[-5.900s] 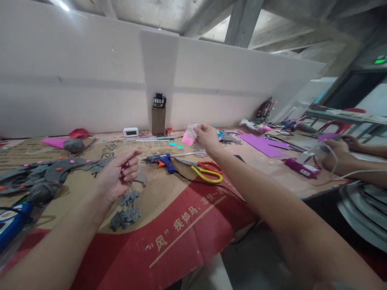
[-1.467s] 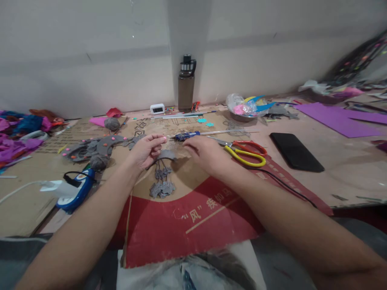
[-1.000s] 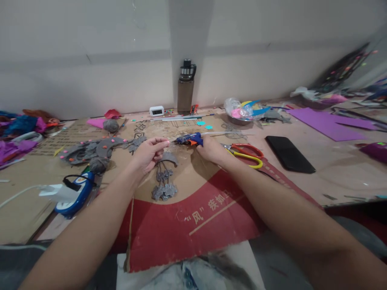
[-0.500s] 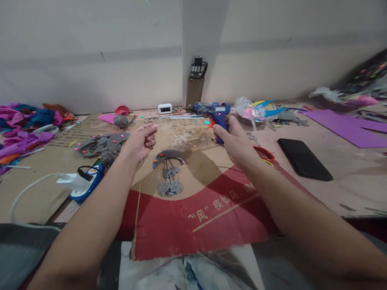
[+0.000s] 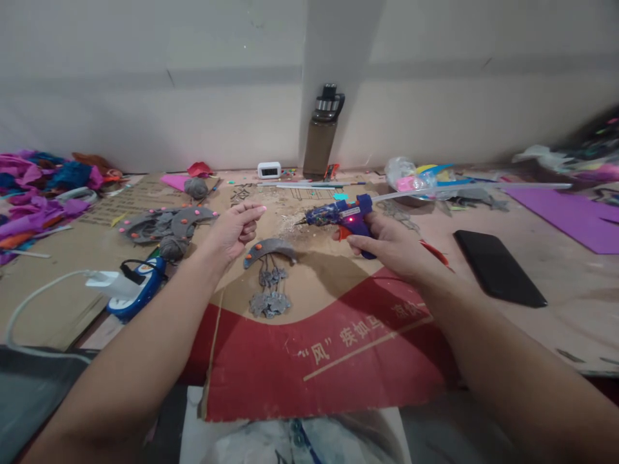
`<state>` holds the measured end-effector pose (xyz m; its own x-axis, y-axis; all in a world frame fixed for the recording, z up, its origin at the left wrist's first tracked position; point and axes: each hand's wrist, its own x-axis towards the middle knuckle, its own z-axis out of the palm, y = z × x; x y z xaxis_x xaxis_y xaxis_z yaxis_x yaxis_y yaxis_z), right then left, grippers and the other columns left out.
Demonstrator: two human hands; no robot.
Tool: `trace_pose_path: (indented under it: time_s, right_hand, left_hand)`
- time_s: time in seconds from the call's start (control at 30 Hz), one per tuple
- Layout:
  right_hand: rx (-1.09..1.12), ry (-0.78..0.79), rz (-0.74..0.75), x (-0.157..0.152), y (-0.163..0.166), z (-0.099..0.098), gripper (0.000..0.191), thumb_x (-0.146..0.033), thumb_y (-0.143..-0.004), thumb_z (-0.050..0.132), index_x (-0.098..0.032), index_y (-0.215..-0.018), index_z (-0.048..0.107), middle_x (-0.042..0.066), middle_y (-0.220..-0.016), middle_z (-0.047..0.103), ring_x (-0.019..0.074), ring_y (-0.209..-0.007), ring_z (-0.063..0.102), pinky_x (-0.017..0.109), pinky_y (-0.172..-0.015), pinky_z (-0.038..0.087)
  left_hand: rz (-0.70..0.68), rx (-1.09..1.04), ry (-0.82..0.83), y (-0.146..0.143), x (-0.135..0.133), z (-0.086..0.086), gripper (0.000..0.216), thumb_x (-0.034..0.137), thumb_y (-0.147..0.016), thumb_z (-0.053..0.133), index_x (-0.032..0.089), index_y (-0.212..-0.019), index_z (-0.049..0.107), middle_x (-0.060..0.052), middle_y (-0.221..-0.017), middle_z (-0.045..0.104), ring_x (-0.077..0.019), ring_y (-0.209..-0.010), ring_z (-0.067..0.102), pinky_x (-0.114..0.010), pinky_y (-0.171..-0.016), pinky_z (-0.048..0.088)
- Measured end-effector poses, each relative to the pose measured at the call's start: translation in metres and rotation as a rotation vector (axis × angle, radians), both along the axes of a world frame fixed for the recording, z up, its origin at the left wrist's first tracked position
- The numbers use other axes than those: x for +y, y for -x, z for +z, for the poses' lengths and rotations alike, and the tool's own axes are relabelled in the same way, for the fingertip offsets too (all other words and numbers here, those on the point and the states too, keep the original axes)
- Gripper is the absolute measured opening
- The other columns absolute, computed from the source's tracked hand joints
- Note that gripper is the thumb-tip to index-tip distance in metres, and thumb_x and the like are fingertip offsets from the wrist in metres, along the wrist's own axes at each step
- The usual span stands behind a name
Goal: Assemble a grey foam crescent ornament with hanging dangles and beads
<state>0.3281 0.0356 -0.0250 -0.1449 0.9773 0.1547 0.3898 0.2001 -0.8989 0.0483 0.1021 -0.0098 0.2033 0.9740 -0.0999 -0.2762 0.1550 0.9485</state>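
My right hand [image 5: 391, 246] grips a blue hot glue gun [image 5: 338, 212] with a red light on, its nozzle pointing left. My left hand [image 5: 235, 227] hovers just left of the nozzle, fingers curled in a pinch on something small and pink that I cannot make out. Below and between the hands a grey glitter crescent piece [image 5: 269, 248] with orange dots lies on the cardboard sheet [image 5: 309, 348], with grey flower shapes [image 5: 269, 301] hanging from it.
Black phone [image 5: 499, 267] lies right of my right hand. Brown water bottle [image 5: 324, 132] and a small white clock [image 5: 269, 169] stand at the wall. More grey crescents [image 5: 164, 225] and a blue device with a white plug [image 5: 130, 287] lie left. Purple foam sheet [image 5: 570, 212] far right.
My right hand picked the glue gun up off the cardboard, raised it, and now brings it down toward my left hand. The left hand lifted off the crescent piece.
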Motion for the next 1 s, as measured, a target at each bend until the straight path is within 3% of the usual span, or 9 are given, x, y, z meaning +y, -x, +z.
trace_pose_path:
  time_s: [0.2, 0.33, 0.57, 0.7, 1.0]
  right_hand:
    - [-0.196, 0.012, 0.101, -0.006, -0.001, 0.011, 0.039, -0.037, -0.082, 0.057, -0.02, -0.117, 0.055, 0.007, -0.106, 0.064, 0.025, -0.096, 0.058, 0.041, -0.083, 0.048]
    - [-0.264, 0.021, 0.136, -0.011, 0.0, 0.02, 0.039, -0.035, -0.083, 0.057, -0.021, -0.119, 0.055, 0.007, -0.114, 0.063, 0.0282, -0.106, 0.057, 0.044, -0.093, 0.045]
    - [-0.39, -0.016, 0.18, -0.01, -0.002, 0.017, 0.033, -0.037, -0.083, 0.057, -0.021, -0.112, 0.06, 0.006, -0.111, 0.065, 0.0283, -0.102, 0.058, 0.042, -0.091, 0.046]
    - [-0.399, 0.006, 0.189, -0.01, -0.001, 0.013, 0.034, -0.04, -0.086, 0.053, -0.021, -0.114, 0.059, 0.006, -0.106, 0.066, 0.0257, -0.094, 0.06, 0.038, -0.083, 0.048]
    - [-0.429, -0.017, 0.187, -0.009, 0.0, 0.012, 0.033, -0.039, -0.085, 0.055, -0.021, -0.111, 0.06, 0.007, -0.106, 0.067, 0.0254, -0.094, 0.06, 0.037, -0.083, 0.048]
  left_hand:
    - [-0.058, 0.118, -0.055, -0.009, -0.006, -0.006, 0.021, 0.02, -0.064, 0.076, 0.014, -0.075, 0.059, 0.009, -0.05, 0.036, -0.0008, -0.037, 0.022, -0.016, -0.035, 0.01]
    - [-0.085, 0.193, -0.066, -0.014, -0.01, -0.008, 0.021, 0.024, -0.065, 0.076, 0.015, -0.074, 0.059, 0.009, -0.048, 0.033, -0.0017, -0.038, 0.022, -0.018, -0.036, 0.011]
    - [-0.095, 0.265, -0.066, -0.017, -0.013, -0.01, 0.022, 0.026, -0.065, 0.076, 0.016, -0.074, 0.06, 0.009, -0.05, 0.038, -0.0012, -0.037, 0.021, -0.019, -0.038, 0.011]
    - [-0.103, 0.286, -0.082, -0.018, -0.012, -0.013, 0.022, 0.027, -0.064, 0.076, 0.015, -0.075, 0.061, 0.008, -0.051, 0.041, -0.0017, -0.039, 0.023, -0.02, -0.038, 0.011]
    - [-0.104, 0.34, -0.121, -0.02, -0.014, -0.014, 0.021, 0.029, -0.064, 0.076, 0.015, -0.075, 0.063, 0.007, -0.052, 0.044, -0.0026, -0.04, 0.025, -0.021, -0.039, 0.012]
